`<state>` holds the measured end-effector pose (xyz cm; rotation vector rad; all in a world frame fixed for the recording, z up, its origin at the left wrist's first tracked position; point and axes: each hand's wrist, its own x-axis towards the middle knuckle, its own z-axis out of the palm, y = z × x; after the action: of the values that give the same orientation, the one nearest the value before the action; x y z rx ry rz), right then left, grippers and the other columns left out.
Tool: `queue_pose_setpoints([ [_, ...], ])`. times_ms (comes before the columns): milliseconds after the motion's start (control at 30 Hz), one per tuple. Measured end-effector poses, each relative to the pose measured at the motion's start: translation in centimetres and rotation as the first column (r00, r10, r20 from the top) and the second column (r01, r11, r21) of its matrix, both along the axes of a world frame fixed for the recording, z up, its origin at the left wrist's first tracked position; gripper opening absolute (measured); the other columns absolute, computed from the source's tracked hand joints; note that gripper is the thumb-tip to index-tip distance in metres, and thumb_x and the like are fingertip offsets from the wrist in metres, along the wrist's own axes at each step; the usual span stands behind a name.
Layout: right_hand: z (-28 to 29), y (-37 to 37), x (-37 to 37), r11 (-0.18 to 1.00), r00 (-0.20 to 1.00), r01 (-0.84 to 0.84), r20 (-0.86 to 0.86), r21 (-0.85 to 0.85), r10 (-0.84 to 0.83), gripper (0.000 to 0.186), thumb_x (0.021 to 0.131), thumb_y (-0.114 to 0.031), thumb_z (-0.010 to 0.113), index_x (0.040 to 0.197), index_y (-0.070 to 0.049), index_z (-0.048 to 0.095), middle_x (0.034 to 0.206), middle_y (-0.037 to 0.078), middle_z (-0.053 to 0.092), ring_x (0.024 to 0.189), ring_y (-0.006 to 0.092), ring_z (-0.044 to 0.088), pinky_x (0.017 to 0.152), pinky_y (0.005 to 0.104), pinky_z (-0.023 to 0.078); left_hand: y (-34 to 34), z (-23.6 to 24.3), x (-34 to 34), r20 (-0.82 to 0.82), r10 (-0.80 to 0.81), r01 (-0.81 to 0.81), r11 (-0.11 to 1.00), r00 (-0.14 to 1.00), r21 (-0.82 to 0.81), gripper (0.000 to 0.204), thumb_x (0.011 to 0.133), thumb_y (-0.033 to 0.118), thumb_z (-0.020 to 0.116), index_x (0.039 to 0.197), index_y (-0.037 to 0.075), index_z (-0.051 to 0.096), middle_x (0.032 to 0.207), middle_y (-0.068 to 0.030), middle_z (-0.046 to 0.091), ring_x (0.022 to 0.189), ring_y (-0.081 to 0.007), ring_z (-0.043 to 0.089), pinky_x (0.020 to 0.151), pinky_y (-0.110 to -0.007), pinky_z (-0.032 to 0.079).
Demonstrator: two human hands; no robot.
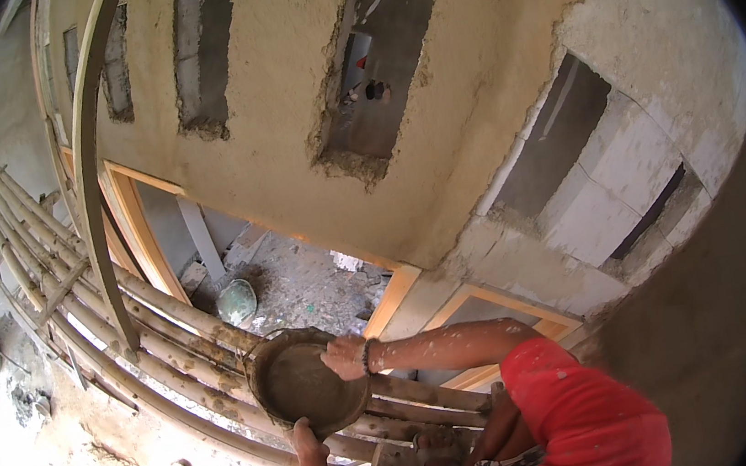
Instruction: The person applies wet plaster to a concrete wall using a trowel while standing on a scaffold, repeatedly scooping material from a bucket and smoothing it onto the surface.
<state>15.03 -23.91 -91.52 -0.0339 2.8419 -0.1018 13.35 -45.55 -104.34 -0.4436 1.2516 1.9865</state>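
Observation:
A round, dark, mud-caked basin (262, 388) sits on the pole platform in front of me, with wet grey mortar (307, 383) inside. My right hand (343, 358) reaches across from the right and is closed over the basin's right rim. A dark bracelet circles that wrist, and pale splashes dot the forearm. At the near rim, my left hand (305, 437) grips the basin from below, its fingers partly hidden. My bent knee is beside the left forearm, and a sandalled foot (440, 455) rests on the poles.
The platform of lashed poles (174, 348) runs to the far left, with gaps between poles and ground well below. A curved upright pole (88, 155) rises from it. Beyond stands a plastered wall (292, 168) with rough openings and wooden frames (390, 300). Below lies a greenish bucket (236, 302).

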Motion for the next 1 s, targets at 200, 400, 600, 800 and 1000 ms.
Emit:
queue_pose_setpoints([
  [200, 0.6, -4.4, 1.1, 0.986, 0.972, -0.145, 0.176, -0.079, 0.157, 0.017, 0.070, -0.013, 0.059, 0.076, -0.002, 0.070, 0.075, 0.021, 0.068, 0.074, 0.0396, 0.069, 0.068, 0.0472, 0.057, -1.0, -0.2, 0.2, -0.023, 0.025, -0.024, 0.998, 0.999, 0.050, 0.030, 0.082, 0.008, 0.050, 0.107, -0.008, 0.055, 0.098, -0.0157, 0.060, 0.082, -0.0279, 0.064, 0.065, -0.041, 0.058],
  [400, 6.2, -0.9, 0.9, 0.991, 0.990, -0.132, -0.057, 0.002, 0.132, 0.015, 0.071, -0.014, 0.058, 0.077, -0.003, 0.066, 0.066, 0.021, 0.064, 0.066, 0.0385, 0.067, 0.058, 0.0474, 0.054, -2.0, 0.1, 1.0, 0.039, -0.067, 0.066, 0.997, 0.997, 0.028, 0.031, 0.083, 0.009, 0.050, 0.110, -0.005, 0.056, 0.100, -0.0155, 0.061, 0.086, -0.0282, 0.064, 0.070, -0.040, 0.058],
  [600, -1.9, -3.4, 1.2, 0.975, 0.978, -0.205, -0.031, 0.085, 0.208, 0.018, 0.073, -0.018, 0.058, 0.067, -0.005, 0.070, 0.067, 0.017, 0.067, 0.066, 0.0323, 0.069, 0.056, 0.0440, 0.055, -1.0, 0.0, 1.3, 0.027, -0.168, 0.168, 0.986, 0.985, 0.009, 0.032, 0.083, 0.009, 0.051, 0.112, -0.004, 0.056, 0.101, -0.0148, 0.061, 0.088, -0.0275, 0.065, 0.072, -0.041, 0.058],
  [800, 0.1, -3.8, 3.8, 0.926, 0.926, -0.374, 0.081, 0.046, 0.370, 0.018, 0.073, -0.017, 0.058, 0.065, -0.005, 0.069, 0.064, 0.018, 0.066, 0.065, 0.0324, 0.070, 0.054, 0.0447, 0.055, -0.7, 4.7, 1.4, 0.042, -0.190, 0.191, 0.981, 0.981, -0.029, 0.036, 0.085, 0.017, 0.051, 0.113, -0.005, 0.057, 0.106, -0.0132, 0.061, 0.092, -0.0241, 0.061, 0.082, -0.035, 0.051],
  [1000, 8.3, 1.7, 3.3, 0.911, 0.947, -0.312, 0.016, 0.271, 0.319, 0.017, 0.078, -0.017, 0.057, 0.088, -0.006, 0.066, 0.085, 0.020, 0.067, 0.082, 0.0358, 0.067, 0.075, 0.0470, 0.052, -1.2, -2.2, 1.3, -0.017, -0.174, 0.175, 0.984, 0.985, 0.044, 0.050, 0.079, 0.012, 0.053, 0.127, -0.004, 0.052, 0.113, -0.0154, 0.060, 0.098, -0.0247, 0.061, 0.082, -0.035, 0.053],
])
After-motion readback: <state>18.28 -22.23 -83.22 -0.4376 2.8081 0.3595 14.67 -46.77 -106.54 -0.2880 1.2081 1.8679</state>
